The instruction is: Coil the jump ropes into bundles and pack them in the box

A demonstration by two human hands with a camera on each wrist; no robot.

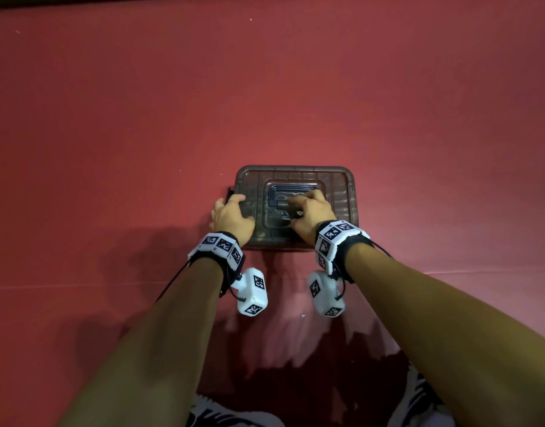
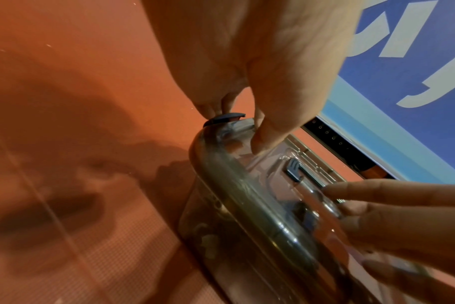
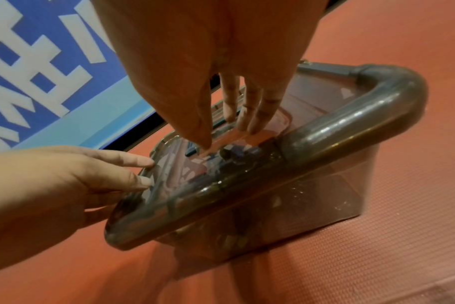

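Red mat (image 1: 111, 118) bare of ropes, box (image 1: 342, 192) lidded; left hand (image 1: 231, 215) pinching side latch (image 2: 225, 118), right hand (image 1: 311, 212) fingers pressing lid (image 3: 325, 96) — likely final closing.

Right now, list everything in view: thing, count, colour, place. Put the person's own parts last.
box: one, smoky translucent brown, on the mat in front of the person, lid on
handle: one, dark, lying in the recess of the lid
latch: one, dark blue-grey, at the box's left edge
contents: dark shapes dimly seen through the box wall, too unclear to name
mat: one, red, under everything
banner: one, blue with white lettering, beyond the mat
wrist bands: two, white with black markers, one per wrist
left hand: fingers at the latch
right hand: fingers on the lid centre
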